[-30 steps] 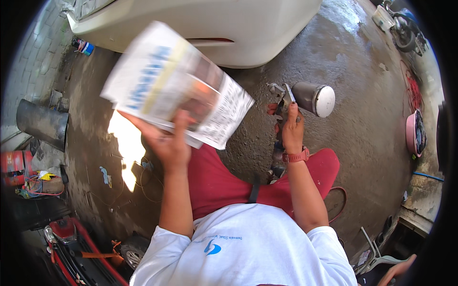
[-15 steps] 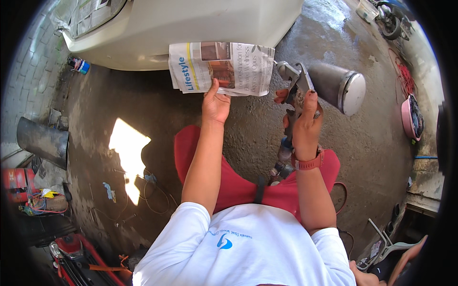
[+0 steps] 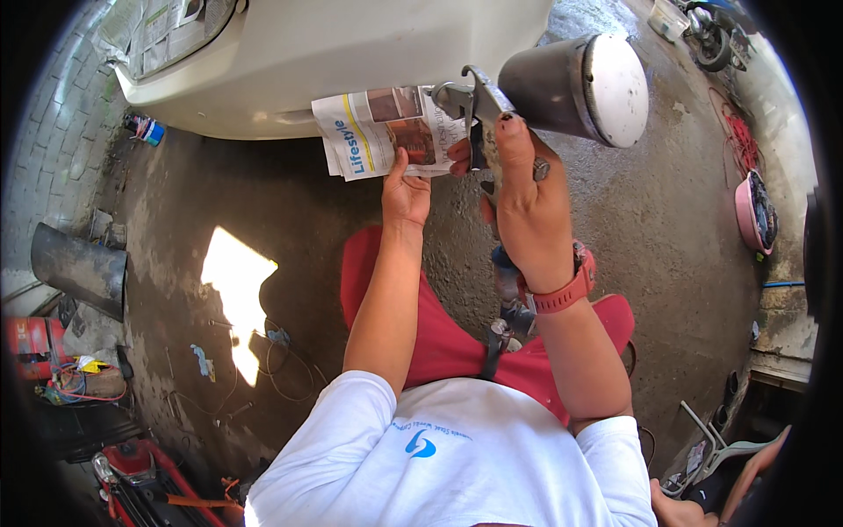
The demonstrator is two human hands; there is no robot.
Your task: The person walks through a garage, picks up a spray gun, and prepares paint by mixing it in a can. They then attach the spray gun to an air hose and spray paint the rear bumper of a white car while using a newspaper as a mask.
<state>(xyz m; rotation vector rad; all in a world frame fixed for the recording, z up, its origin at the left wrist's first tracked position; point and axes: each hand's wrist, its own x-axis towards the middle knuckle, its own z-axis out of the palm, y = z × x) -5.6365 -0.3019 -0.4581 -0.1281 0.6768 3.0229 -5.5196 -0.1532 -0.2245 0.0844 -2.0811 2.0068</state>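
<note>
My left hand (image 3: 407, 195) grips the lower edge of a folded newspaper (image 3: 379, 132), thumb on top and fingers underneath. The sheet is held just in front of a pale cream car bumper (image 3: 351, 53). In my right hand (image 3: 531, 220) is a metal paint spray gun (image 3: 486, 105), my fingers wrapped round its handle. Its dark cup with a pale round lid (image 3: 619, 88) juts out to the right. The gun's front end overlaps the right part of the newspaper in view; whether they touch I cannot tell. A hose (image 3: 509, 281) runs down from the handle toward my lap.
Newspaper masking (image 3: 167, 39) covers part of the car at upper left. A dark curved panel (image 3: 79, 268) leans at the left, by a red case (image 3: 33, 351). Thin cables lie on the floor. At the right stand a pink basin (image 3: 753, 211) and red coiled cord (image 3: 742, 140); another person sits lower right.
My right hand has brought the spray gun left and up, in front of the newspaper's right end. The left hand and newspaper have shifted only slightly.
</note>
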